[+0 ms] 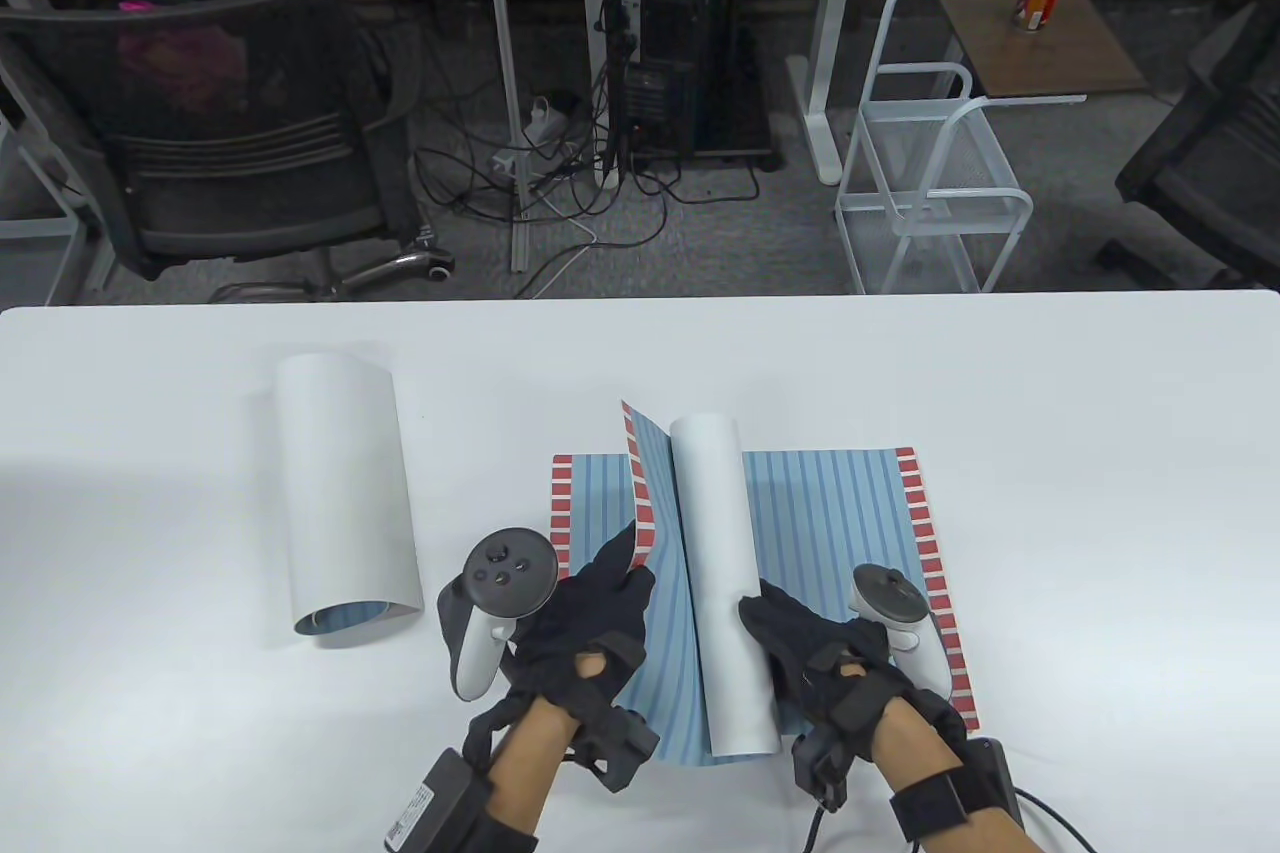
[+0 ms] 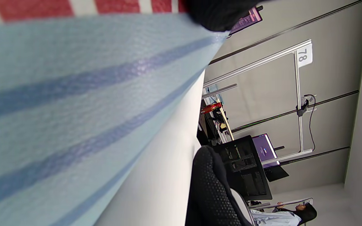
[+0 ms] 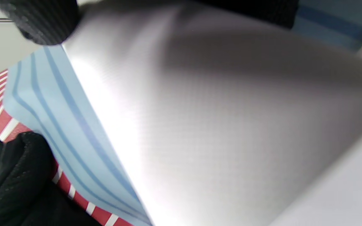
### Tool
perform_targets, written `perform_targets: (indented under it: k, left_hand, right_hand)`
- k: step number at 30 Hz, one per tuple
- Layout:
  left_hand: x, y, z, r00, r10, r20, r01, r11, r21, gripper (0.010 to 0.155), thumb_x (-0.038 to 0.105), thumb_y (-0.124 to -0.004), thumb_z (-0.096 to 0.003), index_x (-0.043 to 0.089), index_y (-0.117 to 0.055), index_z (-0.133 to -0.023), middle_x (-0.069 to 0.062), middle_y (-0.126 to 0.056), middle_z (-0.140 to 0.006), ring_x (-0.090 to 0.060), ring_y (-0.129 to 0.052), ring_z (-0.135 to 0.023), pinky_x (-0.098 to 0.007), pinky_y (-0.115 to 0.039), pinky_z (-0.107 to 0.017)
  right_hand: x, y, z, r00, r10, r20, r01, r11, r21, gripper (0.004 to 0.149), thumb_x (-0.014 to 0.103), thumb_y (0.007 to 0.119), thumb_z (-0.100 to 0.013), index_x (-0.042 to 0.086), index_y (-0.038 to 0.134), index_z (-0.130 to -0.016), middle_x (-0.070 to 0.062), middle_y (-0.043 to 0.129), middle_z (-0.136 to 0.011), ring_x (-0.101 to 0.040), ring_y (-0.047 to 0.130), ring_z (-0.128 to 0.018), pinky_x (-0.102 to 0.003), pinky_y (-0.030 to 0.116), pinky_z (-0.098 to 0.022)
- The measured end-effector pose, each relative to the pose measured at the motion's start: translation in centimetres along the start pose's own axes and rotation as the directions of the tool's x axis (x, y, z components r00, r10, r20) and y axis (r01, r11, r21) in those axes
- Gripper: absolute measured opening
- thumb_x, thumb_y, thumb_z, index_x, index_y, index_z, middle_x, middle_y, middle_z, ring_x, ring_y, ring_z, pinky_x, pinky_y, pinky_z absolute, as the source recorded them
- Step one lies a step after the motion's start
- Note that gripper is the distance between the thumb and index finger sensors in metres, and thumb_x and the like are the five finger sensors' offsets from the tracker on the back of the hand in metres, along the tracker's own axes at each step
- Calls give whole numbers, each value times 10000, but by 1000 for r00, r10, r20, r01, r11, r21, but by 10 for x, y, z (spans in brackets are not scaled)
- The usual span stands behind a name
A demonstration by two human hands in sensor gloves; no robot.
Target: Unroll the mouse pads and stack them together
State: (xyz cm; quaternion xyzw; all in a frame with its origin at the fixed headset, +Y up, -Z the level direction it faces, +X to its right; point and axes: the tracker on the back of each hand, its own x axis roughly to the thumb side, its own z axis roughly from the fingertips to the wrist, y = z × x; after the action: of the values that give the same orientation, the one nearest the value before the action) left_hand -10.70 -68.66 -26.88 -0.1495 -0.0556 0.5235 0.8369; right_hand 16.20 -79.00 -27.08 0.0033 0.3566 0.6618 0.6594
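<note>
Hands work near the front of the white table [image 1: 640, 363]. A flat pad [image 1: 840, 513] lies there with its blue stripes up and red and white blocks along its sides. A second pad [image 1: 670, 633] lies on top of it, half unrolled. Its rolled part [image 1: 722, 583] is a long white tube that runs away from the person, right down the middle of the flat pad.

The left hand [image 1: 590, 613] holds the loose red edge of the second pad. The fingers are closed on that edge and the edge is lifted up off the pad below (it curls up like a page). In the left wrist view the striped sheet [image 2: 74, 103] fills most of the picture, and a black fingertip [image 2: 218, 14] sits on it at the top.

The right hand [image 1: 815, 638] touches the right side of the white roll near its close end. The fingers press on the roll, but I cannot tell if they wrap around it. In the right wrist view the white roll [image 3: 206, 119] is very near, with black fingers [image 3: 39, 22] at the top corner.

A third pad [image 1: 345, 493] is well apart on the left. It is rolled into a loose white tube, and blue shows inside its near end.
</note>
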Motion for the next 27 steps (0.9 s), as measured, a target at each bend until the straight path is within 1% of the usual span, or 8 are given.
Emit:
perform_targets:
  k: [13, 21, 27]
  left_hand:
    - [22, 19, 11, 996, -9, 86, 8, 1000, 14, 553, 339, -707, -477, 377, -673, -1028, 11, -981, -845, -222, -1119, -485, -291, -952, -334]
    - [32, 29, 16, 989, -20, 145, 24, 999, -25, 549, 337, -713, -475, 375, -689, -1022, 5, -990, -835, -232, -1116, -480, -300, -947, -333]
    - [37, 39, 20, 984, -28, 174, 34, 999, -32, 548, 336, -717, -473, 378, -698, -1019, 5, -995, -829, -237, -1116, -477, -304, -946, -330]
  right_hand:
    - [-2, -7, 0, 999, -38, 0, 38, 999, -34, 813, 549, 700, -415, 176, 289, -1010, -184, 493, -1025, -411, 697, -846, -546, 656, -588]
    - [-3, -11, 0, 999, -47, -2, 47, 998, -47, 816, 536, 715, -415, 177, 287, -1009, -181, 492, -1026, -413, 693, -849, -549, 652, -589]
    - [-4, -17, 1, 999, -54, -6, 54, 997, -59, 829, 542, 726, -411, 178, 283, -1010, -182, 483, -1029, -415, 681, -856, -550, 645, -594]
